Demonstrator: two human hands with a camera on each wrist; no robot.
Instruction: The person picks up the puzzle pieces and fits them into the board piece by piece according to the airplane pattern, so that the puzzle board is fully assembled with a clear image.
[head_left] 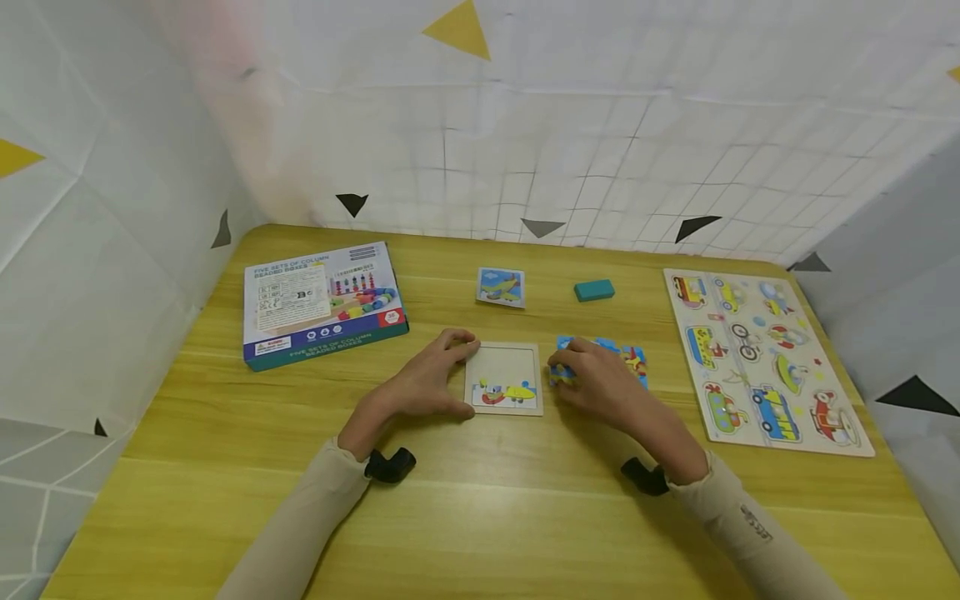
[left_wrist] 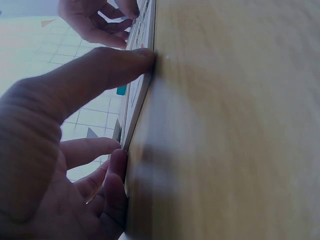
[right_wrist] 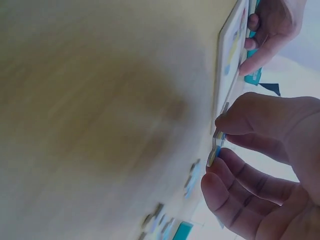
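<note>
Left grip (head_left: 426,379) holds a board (head_left: 501,367), right grip (head_left: 600,385) a piece (right_wrist: 216,147); the carton (head_left: 324,307) says "COLUMN BEADED BOXES".

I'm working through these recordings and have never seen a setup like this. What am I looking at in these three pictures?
There is no robot here, just a person working with two bare hands at a wooden table. The wide picture comes from a head camera looking forward and down. The other two come from wrist cameras, so the table looks tipped on its side.

The left hand holds a small puzzle board along its left side. The right hand pinches a puzzle piece, with loose pieces around it.

Farther back lie a picture card and a teal block. A toy box is at left, and a larger vehicle board at right.
</note>
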